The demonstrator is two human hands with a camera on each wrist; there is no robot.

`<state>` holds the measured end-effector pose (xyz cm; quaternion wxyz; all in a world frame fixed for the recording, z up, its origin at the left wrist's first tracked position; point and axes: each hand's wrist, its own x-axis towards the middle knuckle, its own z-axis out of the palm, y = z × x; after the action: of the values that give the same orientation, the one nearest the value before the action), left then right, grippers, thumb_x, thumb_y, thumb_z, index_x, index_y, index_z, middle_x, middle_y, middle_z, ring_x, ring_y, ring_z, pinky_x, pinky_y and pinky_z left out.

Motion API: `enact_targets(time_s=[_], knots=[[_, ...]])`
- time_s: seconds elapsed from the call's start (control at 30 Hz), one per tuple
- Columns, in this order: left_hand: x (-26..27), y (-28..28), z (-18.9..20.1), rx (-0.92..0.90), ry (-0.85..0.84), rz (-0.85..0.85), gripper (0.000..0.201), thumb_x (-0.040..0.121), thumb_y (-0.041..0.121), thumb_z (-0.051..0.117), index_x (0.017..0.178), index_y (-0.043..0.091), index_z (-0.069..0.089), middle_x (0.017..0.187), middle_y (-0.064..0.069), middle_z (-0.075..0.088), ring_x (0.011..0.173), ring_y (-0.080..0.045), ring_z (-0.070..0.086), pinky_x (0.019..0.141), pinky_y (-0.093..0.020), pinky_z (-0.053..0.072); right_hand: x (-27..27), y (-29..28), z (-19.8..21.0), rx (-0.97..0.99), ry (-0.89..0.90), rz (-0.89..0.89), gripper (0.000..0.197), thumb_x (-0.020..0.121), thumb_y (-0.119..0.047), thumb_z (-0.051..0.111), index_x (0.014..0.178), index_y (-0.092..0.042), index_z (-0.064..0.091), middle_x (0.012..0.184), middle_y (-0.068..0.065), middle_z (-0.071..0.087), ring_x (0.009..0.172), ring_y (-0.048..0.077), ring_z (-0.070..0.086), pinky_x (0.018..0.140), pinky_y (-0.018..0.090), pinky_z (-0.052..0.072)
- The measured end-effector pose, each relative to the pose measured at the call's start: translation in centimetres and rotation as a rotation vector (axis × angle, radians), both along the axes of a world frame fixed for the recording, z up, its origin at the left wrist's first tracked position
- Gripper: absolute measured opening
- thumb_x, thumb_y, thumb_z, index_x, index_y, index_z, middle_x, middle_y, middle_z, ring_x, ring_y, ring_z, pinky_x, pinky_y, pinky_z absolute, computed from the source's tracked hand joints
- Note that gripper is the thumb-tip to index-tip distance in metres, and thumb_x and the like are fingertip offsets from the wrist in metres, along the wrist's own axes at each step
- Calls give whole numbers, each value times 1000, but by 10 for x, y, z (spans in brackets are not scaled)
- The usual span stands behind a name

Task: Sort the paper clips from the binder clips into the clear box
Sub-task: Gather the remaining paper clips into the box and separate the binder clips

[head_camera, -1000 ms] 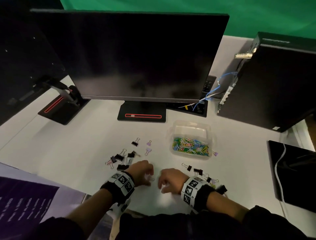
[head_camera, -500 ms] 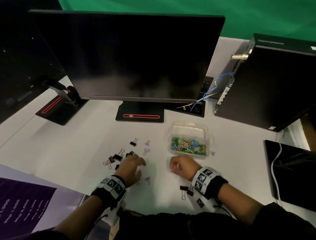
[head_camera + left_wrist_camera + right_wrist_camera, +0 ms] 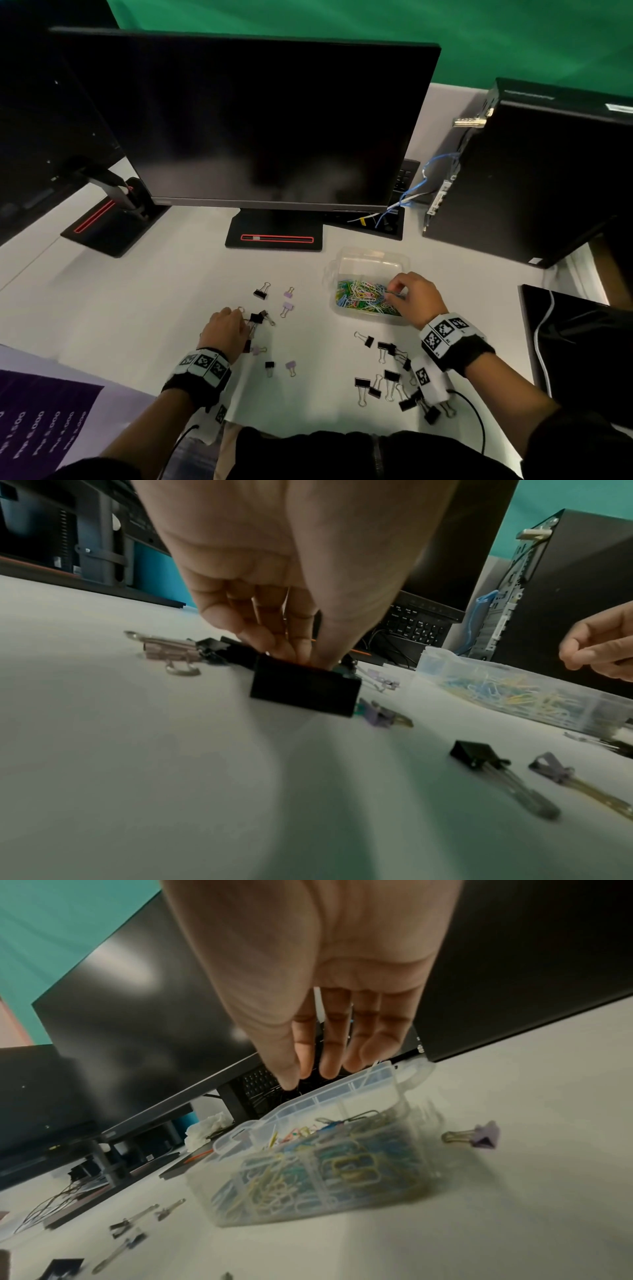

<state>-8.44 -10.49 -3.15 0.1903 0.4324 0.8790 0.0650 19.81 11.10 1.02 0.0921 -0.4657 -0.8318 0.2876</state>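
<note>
Two grips: left hand (image 3: pixel 274 569) pinches a black binder clip (image 3: pixel 304 691); right hand (image 3: pixel 412 298) loose-fingered over one clear box (image 3: pixel 342 270).

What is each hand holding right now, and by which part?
The left hand pinches a black binder clip by its top edge. The right hand holds nothing visible above the clear box.

The left hand (image 3: pixel 224 327) is reached down with its palm toward the desk, fingers (image 3: pixel 274 631) bunched and curled, tips pressed onto a black binder clip (image 3: pixel 304 689). The right hand (image 3: pixel 416 298) is raised and farther forward, fingers (image 3: pixel 330 1042) hanging loosely downward, thumb beside them; whether they pinch anything cannot be told. Both wrists wear black bands with printed markers.
</note>
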Motion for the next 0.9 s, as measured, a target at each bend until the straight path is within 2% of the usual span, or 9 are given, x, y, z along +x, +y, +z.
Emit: enact_targets(time_s=[0.07, 0.13, 0.3, 0.37, 0.47, 0.53, 0.67, 0.73, 0.9], knots=[[4, -1, 0, 58, -20, -4, 15, 90, 20, 47, 77, 13, 46, 85, -6, 51, 90, -30, 53, 77, -36, 43, 9, -3, 0, 6, 15, -7, 4, 80, -15, 67, 82, -16, 63, 86, 3, 60, 78, 19, 54, 72, 30, 45], [8, -1, 2, 91, -41, -3, 14, 89, 20, 48, 78, 12, 52, 85, -6, 52, 88, -29, 54, 76, -35, 44, 22, -9, -1, -8, -1, 23, 10, 80, -12, 64, 77, -21, 61, 83, 2, 64, 72, 17, 55, 69, 28, 45], [11, 1, 6, 33, -59, -25, 20, 86, 23, 56, 68, 18, 49, 86, -6, 55, 91, -28, 55, 78, -32, 42, 57, -25, -4, -158, -171, 101, 27, 75, -15, 65, 66, -37, 53, 77, -3, 65, 75, 15, 61, 73, 29, 51], [10, 4, 8, 14, -72, -11, 27, 85, 20, 57, 61, 20, 45, 81, -4, 51, 90, -28, 56, 75, -30, 41, 67, -31, -3, -237, -295, 124, 22, 69, -21, 72, 74, -33, 55, 86, -1, 61, 80, 16, 59, 74, 26, 47], [9, 6, 12, -14, -97, 9, 30, 84, 16, 58, 59, 20, 42, 81, -3, 50, 88, -28, 56, 72, -28, 39, 76, -39, -7, -310, -401, 151, 38, 61, -34, 80, 87, -31, 53, 92, 0, 54, 88, 18, 56, 76, 25, 44], [10, 7, 14, -25, -111, 17, 30, 85, 16, 56, 60, 20, 41, 82, -4, 50, 83, -25, 53, 69, -26, 37, 78, -44, -13, -321, -366, 126, 36, 61, -31, 81, 83, -34, 52, 89, 0, 52, 87, 18, 56, 76, 25, 44], [16, 11, 19, 11, -120, 12, 24, 89, 16, 44, 65, 15, 42, 82, -6, 55, 76, -22, 51, 67, -28, 36, 80, -48, -32, -283, -190, 50, 41, 70, -9, 72, 60, -44, 53, 72, -5, 56, 71, 15, 54, 65, 20, 42], [22, 15, 23, 37, -127, -22, 21, 91, 16, 39, 71, 12, 43, 81, -7, 57, 75, -23, 51, 66, -29, 36, 78, -50, -34, -312, -139, 38, 39, 74, -7, 69, 63, -42, 56, 70, -9, 59, 68, 12, 55, 63, 15, 43], [47, 37, 37, 108, -166, -190, 17, 94, 21, 40, 84, 11, 48, 82, -9, 62, 75, -26, 56, 67, -33, 44, 68, -46, -31, -361, -12, 22, 35, 80, -4, 62, 75, -39, 62, 74, -10, 69, 63, -5, 60, 75, 20, 50]])
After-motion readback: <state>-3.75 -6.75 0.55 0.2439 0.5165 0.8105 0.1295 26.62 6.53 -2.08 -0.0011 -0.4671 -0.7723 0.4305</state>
